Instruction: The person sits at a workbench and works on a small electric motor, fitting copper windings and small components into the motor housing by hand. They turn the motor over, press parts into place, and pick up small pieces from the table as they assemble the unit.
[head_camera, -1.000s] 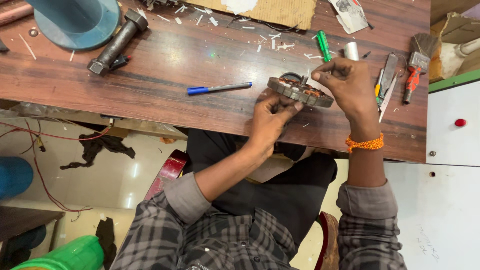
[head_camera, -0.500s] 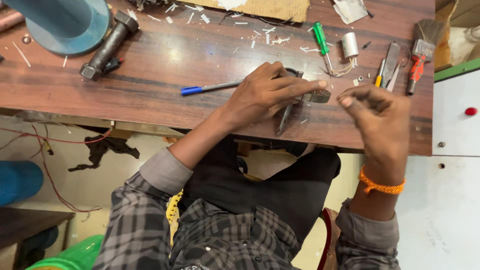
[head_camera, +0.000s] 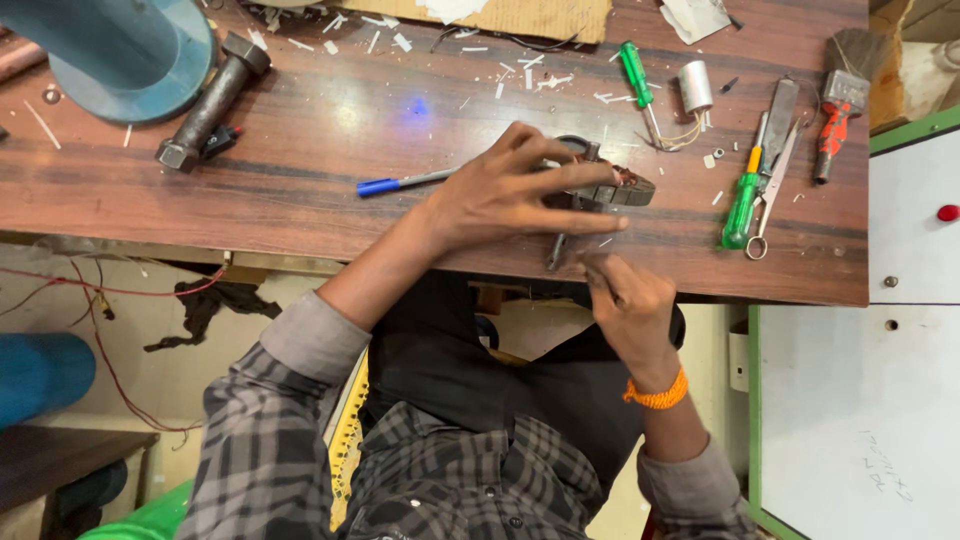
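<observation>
My left hand (head_camera: 510, 190) lies spread over a round dark metal motor part with copper windings (head_camera: 628, 190), holding it down on the wooden table (head_camera: 300, 200) near the front edge. A thin dark metal tool (head_camera: 555, 252) pokes out from under that hand towards the edge. My right hand (head_camera: 630, 305), with an orange band on its wrist, sits just below the table edge. Its fingers are curled together close to the tool's tip, and nothing shows in them.
On the table lie a blue pen (head_camera: 395, 184), a green screwdriver (head_camera: 636, 75), a silver cylinder with wires (head_camera: 694, 87), a green-yellow screwdriver (head_camera: 742, 205), steel scissors (head_camera: 775, 150), a red-handled brush (head_camera: 835, 115) and a big bolt (head_camera: 210, 100). A white cabinet (head_camera: 910, 250) stands at the right.
My left hand has taken over the motor part and laid it on the table. My right hand has let go, drawn back off the table to its front edge and closed its fingers.
</observation>
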